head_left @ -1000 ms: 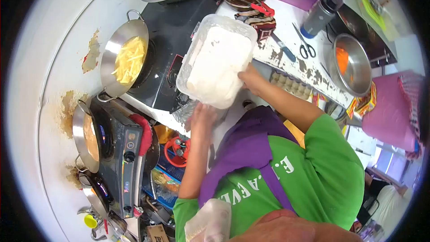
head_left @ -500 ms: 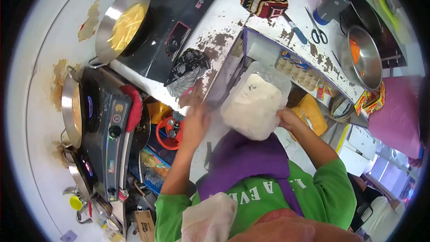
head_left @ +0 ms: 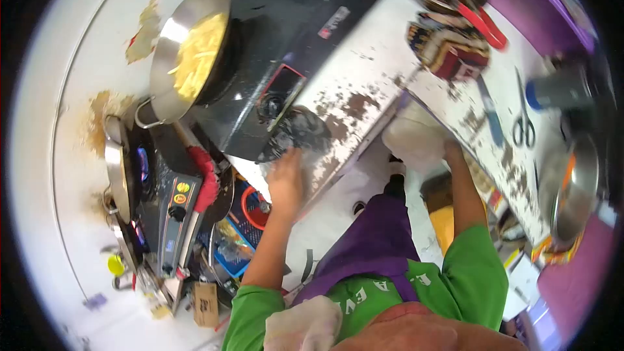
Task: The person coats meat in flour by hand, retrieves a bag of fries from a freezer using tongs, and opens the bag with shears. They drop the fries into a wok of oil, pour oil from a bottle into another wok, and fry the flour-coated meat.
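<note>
My right hand [head_left: 451, 149] grips the edge of a translucent plastic container [head_left: 413, 136] holding white powder. It is blurred and partly tucked under the edge of the right-hand counter. My left hand [head_left: 286, 179] reaches over the worn white counter [head_left: 344, 104], its fingertips right at the near edge of a crumpled black plastic bag [head_left: 302, 130]. Blur smears those fingers. The bag lies beside the black stove, close to a dark device with a red rim [head_left: 283, 91].
A wok of pale yellow strips [head_left: 198, 58] sits on the black stove [head_left: 260, 26]. At left, blue flames burn on another stove [head_left: 175, 214]. A knife [head_left: 491, 117], scissors [head_left: 523, 123], a patterned cloth [head_left: 452, 49] and steel bowls [head_left: 577, 188] occupy the right counter.
My right hand has moved the container right and away, to beneath the counter edge. My left hand has reached forward to the black bag. The whole view has shifted.
</note>
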`<control>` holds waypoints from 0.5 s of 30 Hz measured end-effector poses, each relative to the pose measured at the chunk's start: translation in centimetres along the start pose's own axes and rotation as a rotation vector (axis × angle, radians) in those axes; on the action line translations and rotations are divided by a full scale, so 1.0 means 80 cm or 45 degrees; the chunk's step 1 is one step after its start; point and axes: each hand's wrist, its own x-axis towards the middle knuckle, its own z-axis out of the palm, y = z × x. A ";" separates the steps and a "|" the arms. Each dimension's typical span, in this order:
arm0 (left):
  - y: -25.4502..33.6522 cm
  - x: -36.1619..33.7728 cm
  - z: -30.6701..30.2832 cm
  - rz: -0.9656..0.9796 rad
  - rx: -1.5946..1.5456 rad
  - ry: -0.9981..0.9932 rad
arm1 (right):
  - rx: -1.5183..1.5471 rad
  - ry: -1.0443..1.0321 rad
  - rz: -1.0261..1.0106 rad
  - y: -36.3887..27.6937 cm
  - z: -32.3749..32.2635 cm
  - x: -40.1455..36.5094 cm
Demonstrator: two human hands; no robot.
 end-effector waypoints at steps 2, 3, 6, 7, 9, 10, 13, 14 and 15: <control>0.016 -0.013 -0.009 0.023 -0.018 -0.027 | -0.071 0.061 0.025 -0.025 -0.001 0.016; 0.023 -0.016 -0.013 0.039 -0.016 -0.025 | -0.108 0.081 0.029 -0.038 -0.001 0.025; 0.033 -0.013 -0.016 -0.087 -0.068 -0.013 | -0.201 0.122 0.021 -0.069 0.006 0.052; 0.033 -0.009 -0.018 -0.115 -0.089 -0.003 | -0.237 0.137 0.011 -0.073 0.011 0.057; 0.037 -0.004 -0.021 -0.162 -0.148 0.010 | -0.320 0.189 -0.023 -0.070 0.014 0.060; 0.037 -0.003 -0.023 -0.167 -0.174 0.018 | -0.367 0.214 -0.044 -0.068 0.023 0.056; 0.037 -0.004 -0.030 -0.268 -0.382 0.104 | -0.548 0.316 -0.148 -0.052 0.050 0.040; 0.040 -0.006 -0.033 -0.364 -0.531 0.177 | -0.607 0.348 -0.174 -0.050 0.056 0.032; 0.043 -0.011 -0.037 -0.458 -0.676 0.253 | -0.649 0.362 -0.193 -0.048 0.062 0.024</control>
